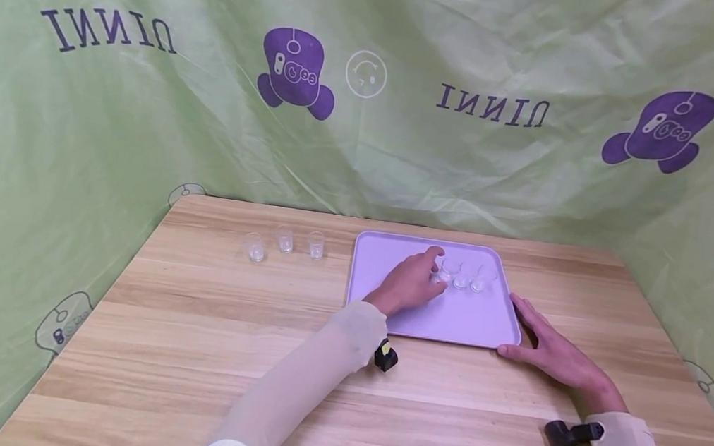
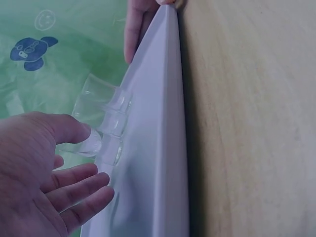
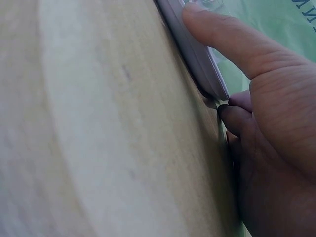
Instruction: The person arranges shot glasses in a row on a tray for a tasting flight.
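On tray (image 1: 450,323), glasses (image 1: 477,284) looked light, slick, fragile, prob. best held midwall; couldn't tell if L hand (image 1: 412,282) gripped any; R hand (image 1: 552,351) lay unclenched at tray edge.

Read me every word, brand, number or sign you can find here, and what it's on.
"UINNI", upside down, twice in the head view: green backdrop.
Smiley signs: same backdrop.
Marks on the purple cartoon figures: too small to read.
Lavender tray, shot glasses: no readable text.
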A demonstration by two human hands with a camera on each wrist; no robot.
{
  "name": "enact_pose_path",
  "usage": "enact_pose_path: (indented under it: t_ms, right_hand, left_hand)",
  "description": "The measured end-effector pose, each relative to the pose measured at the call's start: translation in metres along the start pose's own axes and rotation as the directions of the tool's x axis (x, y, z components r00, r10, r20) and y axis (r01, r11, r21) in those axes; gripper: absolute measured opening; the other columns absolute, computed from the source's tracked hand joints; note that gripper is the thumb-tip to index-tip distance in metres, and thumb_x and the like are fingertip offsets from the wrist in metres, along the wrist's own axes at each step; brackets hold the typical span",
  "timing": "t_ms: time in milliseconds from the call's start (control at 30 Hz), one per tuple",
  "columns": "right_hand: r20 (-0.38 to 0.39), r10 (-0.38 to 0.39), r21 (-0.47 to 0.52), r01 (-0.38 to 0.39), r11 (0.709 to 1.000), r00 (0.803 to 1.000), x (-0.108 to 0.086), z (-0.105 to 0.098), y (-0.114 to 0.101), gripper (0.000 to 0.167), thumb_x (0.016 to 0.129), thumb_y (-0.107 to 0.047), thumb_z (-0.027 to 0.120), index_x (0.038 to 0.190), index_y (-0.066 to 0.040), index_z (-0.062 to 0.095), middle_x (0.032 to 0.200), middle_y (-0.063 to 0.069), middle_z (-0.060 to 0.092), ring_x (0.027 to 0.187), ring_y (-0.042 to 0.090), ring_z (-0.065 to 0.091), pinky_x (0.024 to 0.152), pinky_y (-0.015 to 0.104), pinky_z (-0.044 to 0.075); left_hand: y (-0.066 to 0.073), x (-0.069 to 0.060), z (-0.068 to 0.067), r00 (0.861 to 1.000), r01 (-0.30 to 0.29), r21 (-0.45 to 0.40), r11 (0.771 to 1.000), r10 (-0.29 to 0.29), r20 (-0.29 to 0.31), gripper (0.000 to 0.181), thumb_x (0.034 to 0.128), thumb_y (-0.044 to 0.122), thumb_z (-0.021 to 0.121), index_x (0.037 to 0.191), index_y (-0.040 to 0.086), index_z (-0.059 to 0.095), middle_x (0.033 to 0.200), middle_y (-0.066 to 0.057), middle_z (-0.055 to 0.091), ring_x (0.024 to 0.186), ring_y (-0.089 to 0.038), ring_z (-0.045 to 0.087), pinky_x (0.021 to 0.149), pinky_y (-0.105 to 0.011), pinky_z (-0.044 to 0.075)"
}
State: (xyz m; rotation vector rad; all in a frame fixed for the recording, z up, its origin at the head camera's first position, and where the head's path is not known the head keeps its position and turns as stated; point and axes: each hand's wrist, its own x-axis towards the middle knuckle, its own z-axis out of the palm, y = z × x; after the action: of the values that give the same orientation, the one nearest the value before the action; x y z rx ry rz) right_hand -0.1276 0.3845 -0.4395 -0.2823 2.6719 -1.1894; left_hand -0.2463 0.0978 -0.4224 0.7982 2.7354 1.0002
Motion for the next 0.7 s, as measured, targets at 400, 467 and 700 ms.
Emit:
enact_pose_path:
  t_ms: [400, 467, 700]
  right_hand:
    - [0.001, 0.002, 0.018, -0.002, 1.0, 1.0, 0.0, -0.001, 0.002, 0.104, 0.093, -0.027, 0.079, 0.167, -0.018, 0.007, 0.168, 0.027, 0.0, 0.15, 0.054, -0.004, 0.11, 0.078, 0.002]
    - [0.003, 0.001, 0.018, -0.001, 1.0, 1.0, 0.0, 0.0, 0.002, 0.104, 0.093, -0.027, 0.079, 0.167, -0.019, 0.007, 0.168, 0.027, 0.001, 0.15, 0.054, -0.004, 0.11, 0.078, 0.002]
    - [0.004, -0.004, 0.01, 0.004, 1.0, 1.0, 0.001, 0.001, 0.005, 0.104, 0.093, -0.026, 0.078, 0.167, -0.019, 0.005, 0.168, 0.027, 0.0, 0.15, 0.054, -0.004, 0.109, 0.079, 0.002]
  left_hand:
    - [-0.001, -0.013, -0.016, 0.996, -0.067, -0.003, 0.998, 0.067, -0.054, 0.06, 0.098, 0.031, 0.071, 0.15, 0.013, 0.046, 0.122, -0.002, 0.068, 0.101, -0.016, 0.062, 0.091, -0.033, 0.05]
    - [-0.003, -0.017, -0.019, 0.995, -0.073, -0.005, 0.997, 0.073, -0.061, 0.06, 0.098, 0.03, 0.071, 0.149, 0.013, 0.046, 0.123, -0.003, 0.068, 0.102, -0.016, 0.063, 0.091, -0.034, 0.05]
    - [-0.01, -0.032, -0.035, 0.991, -0.097, -0.003, 0.995, 0.096, -0.09, 0.054, 0.098, 0.028, 0.071, 0.146, 0.013, 0.051, 0.121, -0.004, 0.069, 0.104, -0.018, 0.064, 0.088, -0.034, 0.051]
